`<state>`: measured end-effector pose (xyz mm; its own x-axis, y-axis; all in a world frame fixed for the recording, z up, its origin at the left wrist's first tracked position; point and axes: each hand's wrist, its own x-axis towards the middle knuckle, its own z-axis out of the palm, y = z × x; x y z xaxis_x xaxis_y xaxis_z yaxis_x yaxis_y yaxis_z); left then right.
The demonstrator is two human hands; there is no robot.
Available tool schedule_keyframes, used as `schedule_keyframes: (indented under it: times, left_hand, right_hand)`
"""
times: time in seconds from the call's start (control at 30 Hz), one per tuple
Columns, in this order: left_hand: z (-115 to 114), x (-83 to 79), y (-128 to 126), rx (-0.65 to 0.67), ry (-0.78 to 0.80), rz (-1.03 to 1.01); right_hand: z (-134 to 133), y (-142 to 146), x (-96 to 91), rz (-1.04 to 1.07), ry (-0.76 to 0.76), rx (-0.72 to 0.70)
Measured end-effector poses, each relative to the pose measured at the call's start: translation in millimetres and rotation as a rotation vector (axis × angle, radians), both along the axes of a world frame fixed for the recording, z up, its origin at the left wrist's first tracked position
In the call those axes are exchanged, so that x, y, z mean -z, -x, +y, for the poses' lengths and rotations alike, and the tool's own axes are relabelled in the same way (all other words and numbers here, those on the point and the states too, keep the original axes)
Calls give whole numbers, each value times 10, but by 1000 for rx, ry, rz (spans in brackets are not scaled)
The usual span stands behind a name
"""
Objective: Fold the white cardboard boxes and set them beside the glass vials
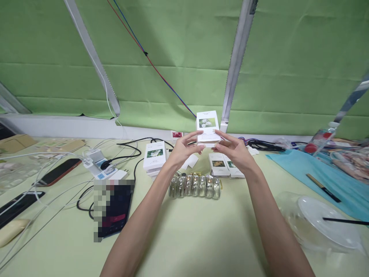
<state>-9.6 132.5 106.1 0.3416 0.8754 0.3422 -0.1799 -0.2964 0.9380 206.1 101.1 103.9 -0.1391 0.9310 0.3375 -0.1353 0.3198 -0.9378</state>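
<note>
A white carton (208,124) with a picture of white flowers is held up above the table, its near end flap folded out. My left hand (184,149) grips its left near corner between thumb and fingers. On the right near corner, my right hand (235,148) pinches the same carton. Below it, a row of several small glass bottles (195,187) stands on the table. To the left lies a stack of white cartons (155,157), the top one showing a white flower. Behind my right hand lie two more flower cartons (218,165).
Left are a power strip (99,165) with cables, a tablet (117,211), two phones (59,172) and a computer mouse (13,232). Right are a lidded plastic container (328,223), a blue cloth (305,173) with a utility knife (323,187), and a bottle (321,139). A green curtain hangs behind.
</note>
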Motion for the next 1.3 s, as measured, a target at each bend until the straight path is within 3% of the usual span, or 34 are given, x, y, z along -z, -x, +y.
schedule_keyframes:
  times: [0.33,1.3]
  left_hand:
    - [-5,-8,-50,-36,-28,-53]
    - [-24,12,-80,-99,13,-111]
  right_hand:
    - [-4,41,-11,-38,-22,78]
    - [-1,85,1,-89,-92,96]
